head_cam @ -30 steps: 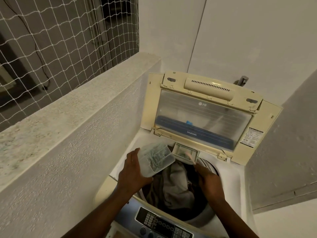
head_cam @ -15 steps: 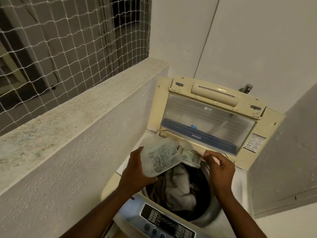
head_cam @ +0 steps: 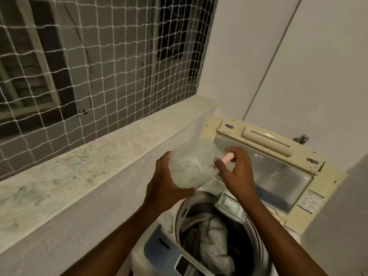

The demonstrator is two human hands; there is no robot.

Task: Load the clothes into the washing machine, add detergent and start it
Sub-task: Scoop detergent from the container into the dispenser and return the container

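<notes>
A top-loading washing machine (head_cam: 310,222) stands with its lid (head_cam: 278,168) raised, and white and dark clothes (head_cam: 211,238) lie in its drum. My left hand (head_cam: 165,184) holds a translucent detergent container (head_cam: 191,166) up above the drum's left rim. Beside the container's right edge, my right hand (head_cam: 237,168) pinches a small pink scoop (head_cam: 227,157). The open detergent drawer (head_cam: 231,206) shows below my right wrist. The control panel (head_cam: 189,265) is at the bottom edge.
A speckled stone ledge (head_cam: 95,160) runs along the left on a low white wall, with white netting (head_cam: 99,56) above it. White walls close in behind and to the right of the machine. A tap (head_cam: 301,138) sticks out behind the lid.
Both hands have risen from the drum's rim. My left hand lifted the container higher, and my right hand came up beside it, now with the pink scoop showing. The view tilted upward and left.
</notes>
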